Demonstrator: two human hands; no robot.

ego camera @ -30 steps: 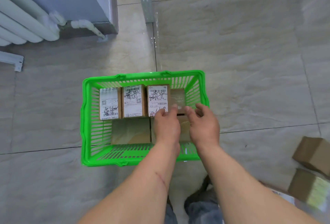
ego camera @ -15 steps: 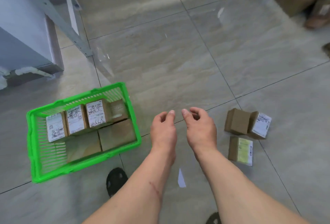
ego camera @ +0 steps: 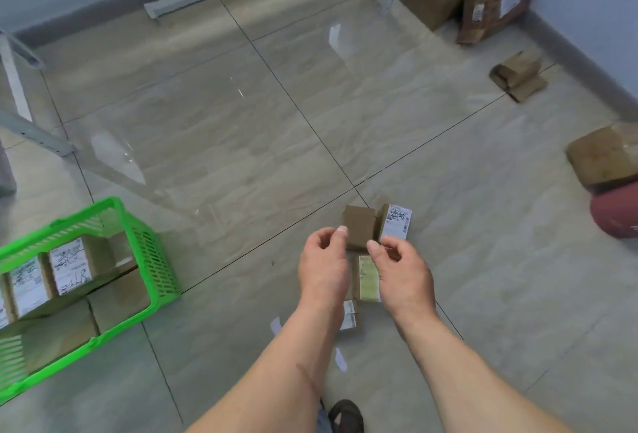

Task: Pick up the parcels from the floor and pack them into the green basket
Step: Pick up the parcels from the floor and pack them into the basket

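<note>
Hands hover empty above floor parcels

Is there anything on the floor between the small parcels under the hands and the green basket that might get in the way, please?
Nothing visible does. The parcels lie just beyond the left hand and right hand, both empty. Between them and the green basket, at the left, there is only bare floor tile.

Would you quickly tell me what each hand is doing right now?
Left hand: open, empty.
Right hand: open, empty.
</note>
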